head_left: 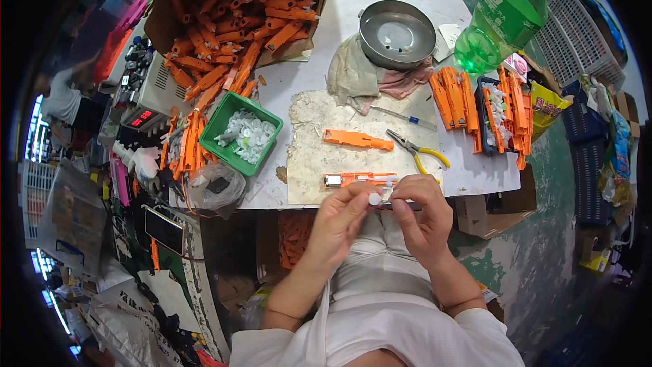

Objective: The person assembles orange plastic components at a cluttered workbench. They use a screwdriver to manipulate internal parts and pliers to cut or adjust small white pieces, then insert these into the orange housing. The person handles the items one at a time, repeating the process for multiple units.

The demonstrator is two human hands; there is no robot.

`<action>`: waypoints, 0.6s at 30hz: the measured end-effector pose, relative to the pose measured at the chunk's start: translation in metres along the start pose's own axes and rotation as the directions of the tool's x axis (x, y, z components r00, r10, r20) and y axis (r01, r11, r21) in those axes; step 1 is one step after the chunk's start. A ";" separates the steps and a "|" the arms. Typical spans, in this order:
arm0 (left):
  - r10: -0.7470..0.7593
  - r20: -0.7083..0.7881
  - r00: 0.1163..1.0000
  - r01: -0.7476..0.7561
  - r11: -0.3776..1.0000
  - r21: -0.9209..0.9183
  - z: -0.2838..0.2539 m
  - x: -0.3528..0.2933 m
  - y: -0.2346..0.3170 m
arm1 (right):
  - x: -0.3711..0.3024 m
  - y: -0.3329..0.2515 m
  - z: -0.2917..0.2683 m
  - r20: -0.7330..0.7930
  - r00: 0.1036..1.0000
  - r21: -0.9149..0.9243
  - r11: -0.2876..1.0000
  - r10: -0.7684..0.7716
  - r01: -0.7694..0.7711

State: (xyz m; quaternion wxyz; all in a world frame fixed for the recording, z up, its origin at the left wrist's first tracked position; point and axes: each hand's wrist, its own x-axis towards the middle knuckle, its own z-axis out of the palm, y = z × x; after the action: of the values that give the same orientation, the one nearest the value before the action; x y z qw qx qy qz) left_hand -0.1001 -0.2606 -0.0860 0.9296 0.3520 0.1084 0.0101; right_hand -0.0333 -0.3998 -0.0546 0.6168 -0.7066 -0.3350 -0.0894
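At the table's front edge, my left hand (339,221) pinches a small white round plastic piece (374,199) between thumb and fingers. Close beside it, my right hand (424,214) is closed, its fingertips pressed together near the same piece; what they hold, if anything, is too small to name. Just beyond both hands lies an orange plastic housing (353,179) with white and metal parts set in it. Farther up the worn board (305,156) rests another orange housing half (358,139). Pliers with yellow handles (418,151) lie to the right of it.
A green bin (241,95) of white plastic pieces stands at left, before a large box heaped with orange parts (238,27). A metal bowl (397,30) sits on rags (353,68). At right are orange housings (455,98), a dark tray (485,143) and a green bottle (502,20).
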 end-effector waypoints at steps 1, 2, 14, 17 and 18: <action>-0.084 0.020 0.996 0.085 0.990 -0.110 0.003 -0.001 -0.004 | 0.001 0.000 0.000 -0.013 1.000 -0.007 1.000 -0.026 0.025; -0.093 0.016 0.996 0.094 0.986 -0.136 0.005 -0.003 -0.007 | 0.000 0.001 0.000 -0.005 0.999 -0.036 0.999 -0.039 0.039; -0.114 -0.044 0.992 0.107 0.983 -0.148 0.009 -0.006 -0.007 | -0.003 0.008 0.001 0.041 0.998 -0.112 0.992 -0.052 0.057; -0.111 -0.069 0.991 0.102 0.987 -0.127 0.011 -0.006 -0.006 | -0.002 0.008 0.002 0.040 0.998 -0.108 0.992 -0.055 0.059; -0.107 -0.063 0.992 0.099 0.988 -0.118 0.011 -0.006 -0.006 | -0.003 0.009 0.003 0.034 0.998 -0.106 0.993 -0.052 0.055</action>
State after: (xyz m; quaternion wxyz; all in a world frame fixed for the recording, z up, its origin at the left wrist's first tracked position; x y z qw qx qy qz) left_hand -0.1036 -0.2727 -0.0814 0.9432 0.2915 0.1580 -0.0195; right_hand -0.0311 -0.3981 -0.0638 0.5701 -0.7307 -0.3583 -0.1125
